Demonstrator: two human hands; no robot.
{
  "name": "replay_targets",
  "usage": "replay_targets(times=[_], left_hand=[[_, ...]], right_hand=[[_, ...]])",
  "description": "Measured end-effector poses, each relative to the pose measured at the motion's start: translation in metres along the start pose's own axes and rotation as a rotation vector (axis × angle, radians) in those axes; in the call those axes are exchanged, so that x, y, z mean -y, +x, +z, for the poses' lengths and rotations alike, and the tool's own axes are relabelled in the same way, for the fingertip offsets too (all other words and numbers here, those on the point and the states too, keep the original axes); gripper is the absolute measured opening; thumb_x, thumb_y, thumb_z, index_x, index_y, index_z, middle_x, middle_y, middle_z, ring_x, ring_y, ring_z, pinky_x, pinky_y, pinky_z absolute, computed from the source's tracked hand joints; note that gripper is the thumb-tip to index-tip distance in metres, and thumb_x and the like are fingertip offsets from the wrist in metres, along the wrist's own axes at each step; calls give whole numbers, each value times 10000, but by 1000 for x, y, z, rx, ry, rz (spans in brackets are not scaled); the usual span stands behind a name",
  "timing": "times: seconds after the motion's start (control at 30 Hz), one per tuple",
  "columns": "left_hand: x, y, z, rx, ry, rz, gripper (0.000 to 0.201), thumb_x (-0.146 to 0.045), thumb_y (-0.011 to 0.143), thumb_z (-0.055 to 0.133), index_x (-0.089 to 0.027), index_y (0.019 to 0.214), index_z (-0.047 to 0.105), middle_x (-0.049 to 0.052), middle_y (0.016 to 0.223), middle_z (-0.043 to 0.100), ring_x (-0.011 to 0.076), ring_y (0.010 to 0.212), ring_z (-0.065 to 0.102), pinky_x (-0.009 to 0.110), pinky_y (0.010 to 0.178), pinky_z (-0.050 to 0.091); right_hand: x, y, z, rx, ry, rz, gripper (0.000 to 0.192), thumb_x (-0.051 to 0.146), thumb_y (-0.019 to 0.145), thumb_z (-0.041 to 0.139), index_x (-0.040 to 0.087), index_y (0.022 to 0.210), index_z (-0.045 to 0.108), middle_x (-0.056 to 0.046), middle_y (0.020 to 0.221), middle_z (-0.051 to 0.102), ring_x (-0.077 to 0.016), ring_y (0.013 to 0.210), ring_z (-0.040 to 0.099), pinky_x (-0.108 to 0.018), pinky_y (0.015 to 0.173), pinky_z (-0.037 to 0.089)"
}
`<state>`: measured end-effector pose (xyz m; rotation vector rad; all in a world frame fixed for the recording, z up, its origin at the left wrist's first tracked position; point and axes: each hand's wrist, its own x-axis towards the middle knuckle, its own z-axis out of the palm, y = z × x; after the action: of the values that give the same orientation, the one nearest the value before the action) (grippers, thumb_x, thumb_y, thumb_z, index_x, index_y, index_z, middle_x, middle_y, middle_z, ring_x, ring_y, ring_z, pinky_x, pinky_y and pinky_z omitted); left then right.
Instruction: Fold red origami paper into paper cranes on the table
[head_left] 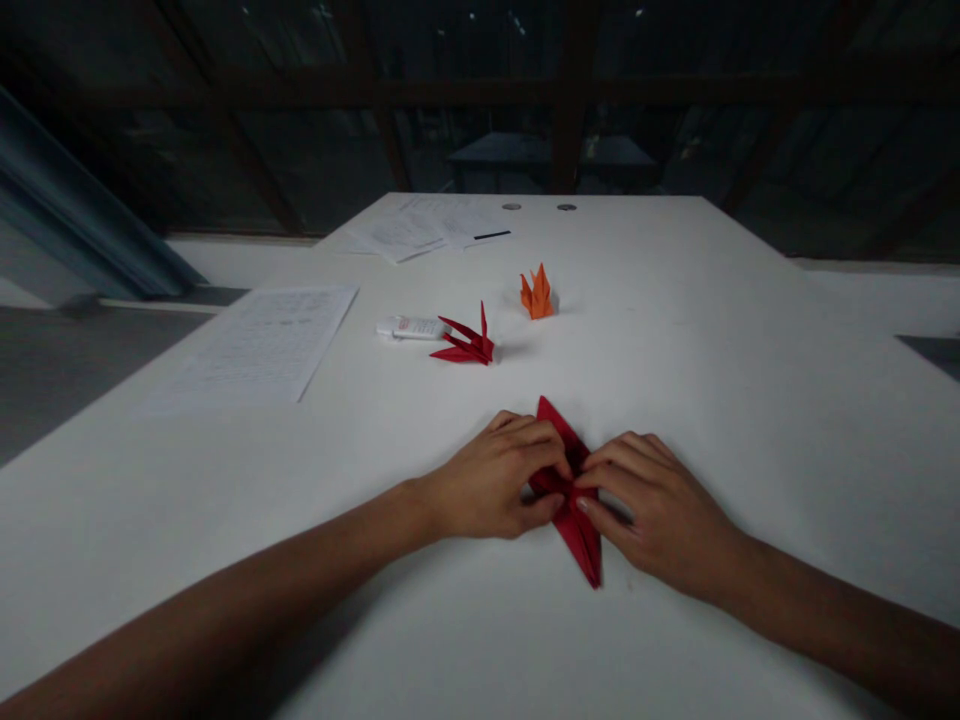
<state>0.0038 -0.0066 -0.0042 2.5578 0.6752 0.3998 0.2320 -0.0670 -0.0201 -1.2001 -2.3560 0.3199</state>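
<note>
A folded piece of red origami paper [581,545] lies on the white table, long and pointed at its far and near ends. My left hand [502,478] presses on its left side, fingers bent and thumb on the paper. From the right, my right hand [652,500] pinches the paper near its middle, fingertips close to those of the left. Both hands hide part of the folds at the centre. Beyond them stand a red paper crane [474,345] and an orange paper crane [538,295].
Left of the red crane lies a white glue bottle or similar small container [412,328]. A printed sheet [255,345] is at the left, with more papers [420,228] at the far end. Two round grommets [511,207] sit near the far edge, before dark windows [480,130].
</note>
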Motion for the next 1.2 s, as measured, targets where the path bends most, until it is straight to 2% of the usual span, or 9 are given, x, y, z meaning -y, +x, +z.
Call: replay_targets(times=[0.17, 0.3, 0.47, 0.6, 0.73, 0.9, 1.0, 1.07, 1.2], left_hand=[[0, 0, -3, 32, 12, 2, 298, -359, 825, 749, -216, 1058, 631, 37, 1070, 649, 231, 1024, 606, 395, 974, 387], [2, 0, -2, 13, -30, -5, 498, -455, 832, 751, -215, 1226, 563, 60, 1148, 666, 256, 1076, 608, 420, 992, 399], [8, -1, 1, -61, -102, -40, 450, -243, 933, 617, -222, 1360, 475, 58, 1118, 682, 221, 1038, 621, 423, 1005, 429], [9, 0, 0, -108, -142, -32, 533, -90, 945, 478, -244, 1450, 408, 79, 1174, 657, 205, 1047, 613, 403, 982, 463], [7, 1, -2, -83, -172, 11, 437, -20, 903, 468, -238, 1258, 598, 78, 1253, 618, 214, 1213, 560, 386, 1051, 440], [6, 2, -9, -73, -269, 5, 247, -58, 861, 581, -196, 1039, 683, 80, 1181, 608, 208, 1141, 586, 378, 1031, 466], [6, 2, -14, -34, -328, 4, 51, -186, 904, 628, -166, 863, 651, 91, 1143, 602, 195, 1022, 612, 351, 907, 512], [5, 1, -16, 9, -307, -8, 214, -326, 913, 671, -161, 789, 614, 87, 1105, 601, 190, 952, 611, 352, 860, 508], [3, 0, -17, 64, -206, 26, 361, -471, 786, 805, -177, 803, 597, 73, 1096, 608, 230, 1007, 594, 424, 970, 450]], right_hand=[[2, 1, -1, 13, -15, 3, 97, 250, 930, 646, 211, 1012, 680, -53, 1041, 685, -255, 990, 579, -457, 902, 427], [4, 0, -3, -24, 3, 16, 332, 288, 904, 673, 188, 1213, 603, -103, 1182, 634, -272, 1066, 567, -461, 934, 441], [5, -2, -4, -6, -25, 27, 529, 342, 865, 703, 148, 1320, 514, -119, 1079, 651, -292, 985, 574, -485, 887, 445], [4, -1, -5, 43, -3, 20, 428, 221, 840, 653, 186, 1256, 558, -88, 1053, 701, -280, 936, 592, -481, 891, 417], [0, -1, -6, 35, 90, 90, 452, 84, 756, 577, 209, 1190, 598, -61, 1036, 721, -258, 930, 611, -449, 897, 415], [-7, 3, -15, 25, 193, 173, 425, 57, 732, 524, 237, 1086, 674, -35, 1020, 731, -241, 947, 641, -429, 896, 428], [-13, 7, -21, 53, 308, 241, 352, 78, 742, 515, 239, 973, 727, -20, 925, 749, -229, 870, 657, -402, 838, 458], [-16, 10, -24, 59, 395, 296, 315, 104, 761, 523, 239, 933, 749, -21, 911, 766, -231, 860, 675, -392, 820, 480], [-19, 13, -28, 84, 518, 333, 267, 156, 821, 555, 241, 960, 765, -25, 967, 783, -240, 928, 701, -386, 860, 507]])
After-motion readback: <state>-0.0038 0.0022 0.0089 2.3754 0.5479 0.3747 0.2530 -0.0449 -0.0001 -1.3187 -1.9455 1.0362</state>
